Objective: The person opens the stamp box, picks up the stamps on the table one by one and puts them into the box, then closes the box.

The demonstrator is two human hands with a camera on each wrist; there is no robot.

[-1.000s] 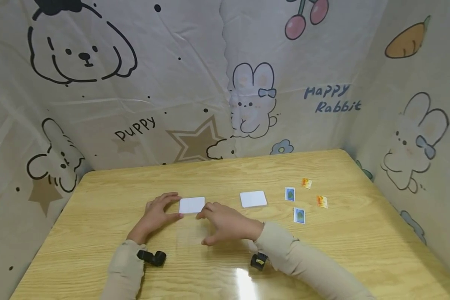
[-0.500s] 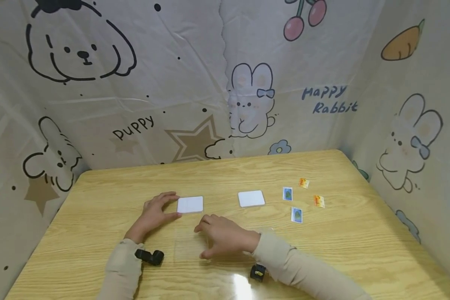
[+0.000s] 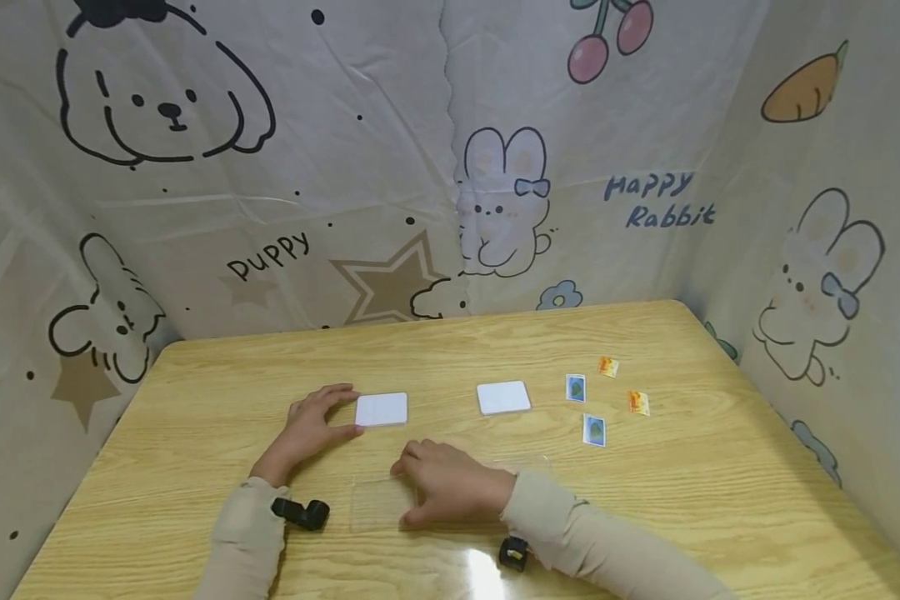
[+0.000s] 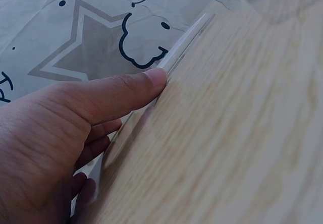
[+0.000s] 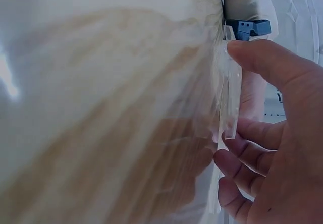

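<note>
On the table [image 3: 457, 350], our left hand [image 3: 311, 425] holds a white card [image 3: 381, 409] by opposite edges; nearer us, our right hand [image 3: 450, 482] pinches a clear case [image 3: 378, 504]. The case looks light, stiff, slippery, perhaps brittle, so we favour its edges.

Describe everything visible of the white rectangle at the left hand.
The white rectangle has a plain top with rounded corners and lies flat on the wood-grained table, long sides running left to right. In the left wrist view, nearly edge-on, it looks thin, with what seems a clear rim along its side. The left hand holds its left end, thumb tip on the near edge. Its material is hard to tell.
</note>
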